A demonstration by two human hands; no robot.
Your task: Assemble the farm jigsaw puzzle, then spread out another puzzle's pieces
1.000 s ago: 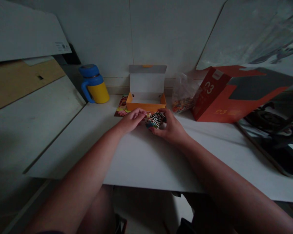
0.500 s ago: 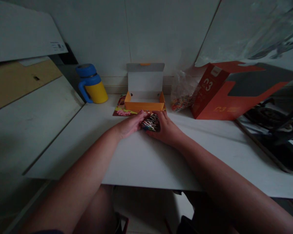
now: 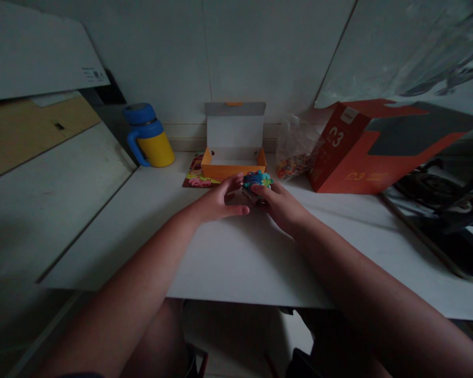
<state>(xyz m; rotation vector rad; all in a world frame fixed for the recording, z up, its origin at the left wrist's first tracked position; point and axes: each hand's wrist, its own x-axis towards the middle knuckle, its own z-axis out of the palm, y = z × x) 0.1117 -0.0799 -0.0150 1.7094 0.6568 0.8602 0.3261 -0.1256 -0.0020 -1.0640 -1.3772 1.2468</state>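
Observation:
My right hand (image 3: pixel 284 206) grips a small colourful block (image 3: pixel 256 181) with a blue and green top, just in front of an open orange box (image 3: pixel 233 169) whose white lid stands up. My left hand (image 3: pixel 216 202) lies beside the block on the white table (image 3: pixel 236 252), fingers spread, its fingertips close to the block. Under the box edge lies a colourful printed card (image 3: pixel 197 180). The scene is dim, so the block's detail is hard to read.
A blue and yellow mug (image 3: pixel 148 137) stands at the back left. A clear plastic bag of small coloured pieces (image 3: pixel 295 152) leans by the wall. A large red carton (image 3: pixel 378 147) lies at the right, with a dark tray (image 3: pixel 445 220) beyond it.
The block has turned over in my right hand: a black-and-white patterned face showed before, a blue-green face shows now. My left hand has opened and drawn slightly off the block.

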